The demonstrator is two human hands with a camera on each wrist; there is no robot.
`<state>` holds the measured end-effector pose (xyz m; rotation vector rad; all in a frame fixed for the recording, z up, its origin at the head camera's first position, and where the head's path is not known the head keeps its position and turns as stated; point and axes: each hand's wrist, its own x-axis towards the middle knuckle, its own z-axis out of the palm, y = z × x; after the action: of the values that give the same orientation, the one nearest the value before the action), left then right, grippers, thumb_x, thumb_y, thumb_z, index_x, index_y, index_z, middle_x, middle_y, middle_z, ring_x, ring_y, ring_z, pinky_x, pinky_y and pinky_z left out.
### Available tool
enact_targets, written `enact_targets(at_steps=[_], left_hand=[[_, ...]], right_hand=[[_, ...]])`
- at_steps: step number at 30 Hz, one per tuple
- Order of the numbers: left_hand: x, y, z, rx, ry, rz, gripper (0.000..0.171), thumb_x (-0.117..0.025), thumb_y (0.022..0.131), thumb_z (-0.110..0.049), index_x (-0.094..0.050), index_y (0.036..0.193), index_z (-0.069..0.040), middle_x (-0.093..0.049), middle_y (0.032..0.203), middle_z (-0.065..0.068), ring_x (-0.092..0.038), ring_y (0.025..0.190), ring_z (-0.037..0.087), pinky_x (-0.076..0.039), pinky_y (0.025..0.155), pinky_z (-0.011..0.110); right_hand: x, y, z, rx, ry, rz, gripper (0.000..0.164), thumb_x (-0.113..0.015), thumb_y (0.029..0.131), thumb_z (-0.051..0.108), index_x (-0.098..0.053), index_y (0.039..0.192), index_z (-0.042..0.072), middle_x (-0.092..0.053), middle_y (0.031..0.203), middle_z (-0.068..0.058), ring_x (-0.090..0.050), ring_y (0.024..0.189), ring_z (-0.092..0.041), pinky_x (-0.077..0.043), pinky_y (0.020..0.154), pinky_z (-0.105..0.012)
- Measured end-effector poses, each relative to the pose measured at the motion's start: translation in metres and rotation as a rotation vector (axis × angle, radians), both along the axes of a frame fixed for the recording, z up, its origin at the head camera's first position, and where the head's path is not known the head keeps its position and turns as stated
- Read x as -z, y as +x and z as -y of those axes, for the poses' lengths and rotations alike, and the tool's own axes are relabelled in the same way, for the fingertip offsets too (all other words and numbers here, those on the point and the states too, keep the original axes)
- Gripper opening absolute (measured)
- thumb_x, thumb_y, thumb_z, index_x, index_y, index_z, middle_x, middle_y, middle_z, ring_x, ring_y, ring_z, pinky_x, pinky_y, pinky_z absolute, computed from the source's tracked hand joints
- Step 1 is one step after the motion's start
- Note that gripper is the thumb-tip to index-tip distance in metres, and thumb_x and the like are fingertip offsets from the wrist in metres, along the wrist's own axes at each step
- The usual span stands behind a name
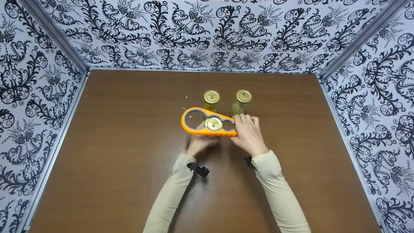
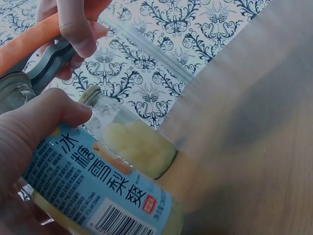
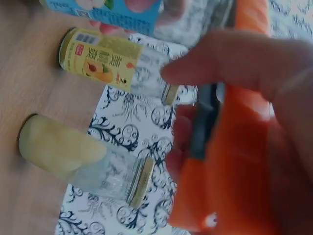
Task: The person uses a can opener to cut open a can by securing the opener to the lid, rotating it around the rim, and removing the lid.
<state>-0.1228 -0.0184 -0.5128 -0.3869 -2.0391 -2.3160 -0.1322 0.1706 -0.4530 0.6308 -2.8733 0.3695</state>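
Note:
My left hand (image 1: 201, 142) grips a glass jar with a blue label (image 2: 105, 181), its gold lid (image 1: 213, 123) facing up in the head view. My right hand (image 1: 248, 132) holds one end of an orange and grey jar opener (image 1: 190, 131). One of the opener's inner openings surrounds the lid; how tightly it sits there I cannot tell. In the right wrist view the opener's orange body (image 3: 239, 161) runs along the palm, and the blue-labelled jar (image 3: 115, 13) shows at the top with left-hand fingers around it.
Beyond the hands stand two more gold-lidded jars: one with a yellow label (image 3: 100, 63), the other with pale contents (image 3: 63, 149). Small white bits (image 1: 186, 97) lie on the brown table (image 1: 129, 129). Patterned walls (image 1: 194, 35) enclose the back and sides.

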Motion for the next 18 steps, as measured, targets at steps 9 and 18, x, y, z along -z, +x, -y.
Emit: enact_targets(at_steps=[9,18], left_hand=[[-0.009,0.001,0.007,0.056,-0.022,0.039,0.051,-0.07,0.067,0.016,-0.049,0.114,0.021,-0.063,0.096,0.011,-0.056,0.068,0.009,-0.051,0.06,0.025],[-0.009,0.0,0.01,0.088,-0.213,0.056,0.048,-0.074,0.066,0.007,-0.057,0.11,0.015,-0.063,0.103,0.018,-0.056,0.088,0.022,-0.047,0.076,0.025]], right_hand=[[-0.008,0.0,-0.005,-0.084,-0.01,-0.17,0.04,-0.082,0.062,0.016,-0.06,0.094,0.005,-0.06,0.071,-0.008,-0.05,0.057,-0.031,-0.041,0.054,-0.041],[-0.012,-0.012,-0.02,-0.245,-0.083,-0.144,0.036,-0.079,0.061,0.011,-0.062,0.092,0.008,-0.058,0.071,0.0,-0.047,0.057,-0.022,-0.037,0.052,-0.036]])
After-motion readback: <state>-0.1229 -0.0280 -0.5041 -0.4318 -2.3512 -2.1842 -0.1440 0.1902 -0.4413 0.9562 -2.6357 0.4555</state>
